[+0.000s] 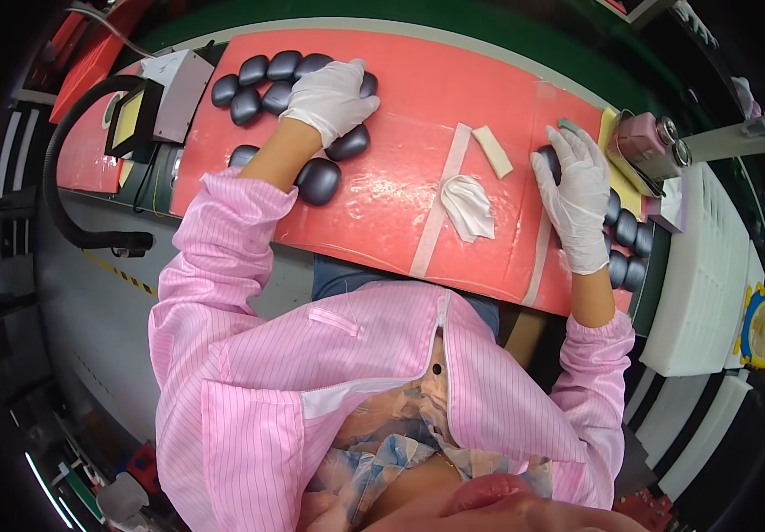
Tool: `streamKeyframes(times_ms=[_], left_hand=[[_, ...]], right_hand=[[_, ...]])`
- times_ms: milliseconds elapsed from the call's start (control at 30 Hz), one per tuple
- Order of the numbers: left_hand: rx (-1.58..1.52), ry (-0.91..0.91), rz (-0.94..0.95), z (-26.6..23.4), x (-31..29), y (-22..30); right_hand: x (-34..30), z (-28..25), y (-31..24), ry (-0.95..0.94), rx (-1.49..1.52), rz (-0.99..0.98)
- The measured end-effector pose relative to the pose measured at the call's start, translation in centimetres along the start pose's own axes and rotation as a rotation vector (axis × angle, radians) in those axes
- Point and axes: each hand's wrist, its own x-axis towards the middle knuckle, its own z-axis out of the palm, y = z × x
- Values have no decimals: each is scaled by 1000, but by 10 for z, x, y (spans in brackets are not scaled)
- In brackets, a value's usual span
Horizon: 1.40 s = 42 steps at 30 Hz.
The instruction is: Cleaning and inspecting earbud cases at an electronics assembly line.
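My left hand (325, 99), in a white glove, reaches over a group of glossy dark rounded shells (246, 105) on the red mat. Its thumb and fingers close around one dark rounded shell (368, 85). More of these lie near the wrist, such as one shell (319, 182) by the sleeve; some are partly hidden by the arm. Farther right, my gloved right hand (577, 197) has another dark rounded shell (551, 163) between thumb and fingers. Beside and partly under that hand sits a second group of shells (625, 232).
The red mat (400, 208) bears a crumpled white cloth (468, 208) and a pale block (492, 152). At the right stand metal-topped containers (651, 144) on a yellow pad. A black flexible arm (50, 168) bends beside a grey box (179, 93) at the left.
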Motion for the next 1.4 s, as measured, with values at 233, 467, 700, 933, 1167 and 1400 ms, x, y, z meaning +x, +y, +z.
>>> streamKeyframes(times_ms=[233,467,700,933,1167,1400], left_hand=[[-676,153,664,-3,-75,59],[-1826,-137,-2,36,-132,78],[-1883,-101,-15,48,-157,75],[-1892,-199,17,45,-175,76],[-2144,-166,90,52,-180,76],[-1912,-521,123,48,-198,-7]], right_hand=[[-1,-27,-82,-275,1487,551],[-29,-12,-117,-121,1499,567],[-37,-21,-124,-31,1256,236],[-39,-19,-130,120,1224,195],[-45,-19,-134,-127,1221,384],[-33,-1,-126,11,804,369]])
